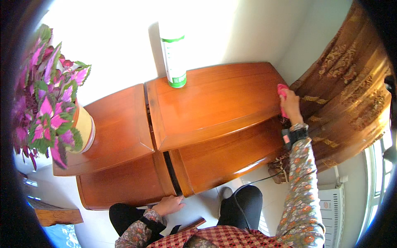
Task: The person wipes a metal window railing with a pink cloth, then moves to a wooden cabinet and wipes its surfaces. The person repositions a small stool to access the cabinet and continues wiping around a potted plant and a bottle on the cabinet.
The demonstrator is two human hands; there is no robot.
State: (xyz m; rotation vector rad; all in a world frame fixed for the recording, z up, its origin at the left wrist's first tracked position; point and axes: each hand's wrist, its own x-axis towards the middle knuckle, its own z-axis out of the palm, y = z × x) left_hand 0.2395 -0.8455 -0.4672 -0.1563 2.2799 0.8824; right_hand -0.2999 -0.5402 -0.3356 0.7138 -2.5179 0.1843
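Note:
My right hand [291, 104] presses a pink cloth [283, 91] onto the right end of the raised wooden top [217, 99], beside the brown curtain. Down near my left knee, my left hand [170, 205] hangs by the front edge of the lower wooden surface [127, 183], its fingers loosely extended and holding nothing. A white and green cylindrical container [177, 62] stands upright at the back of the raised top, by the wall. To the left, a cream pot [86, 130] holds a plant with pink and green leaves [49, 111].
A brown patterned curtain [338, 83] hangs along the right side, above a white radiator [332, 214]. A dark cable [238, 204] runs across my right leg. At the lower left is a wooden furniture corner [59, 216] with blue fabric [63, 235] beside it.

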